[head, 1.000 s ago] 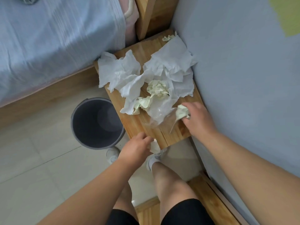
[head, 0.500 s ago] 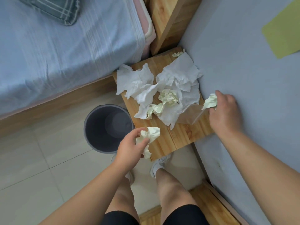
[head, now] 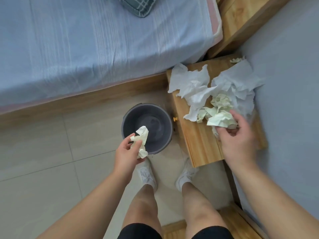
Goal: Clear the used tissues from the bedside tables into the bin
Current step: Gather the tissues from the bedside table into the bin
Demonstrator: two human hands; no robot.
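Observation:
My left hand (head: 126,153) grips a crumpled pale tissue (head: 141,141) at the near rim of the grey round bin (head: 128,125), which stands on the floor left of the wooden bedside table (head: 200,145). Over the table's middle, my right hand (head: 237,140) holds a crumpled greenish tissue (head: 221,119). A heap of white and greenish tissues (head: 203,90) covers the far half of the table. One small scrap (head: 236,59) lies at the far corner.
A bed with a blue sheet (head: 96,49) runs along the left and back, its wooden frame (head: 82,99) close behind the bin. A grey wall (head: 290,100) borders the table on the right. My feet in white shoes (head: 146,175) stand on the tiled floor.
My left hand carried its tissue from the table's front edge leftward over the bin's rim. My right hand lifted the greenish tissue off the table and brought it back over the table's middle.

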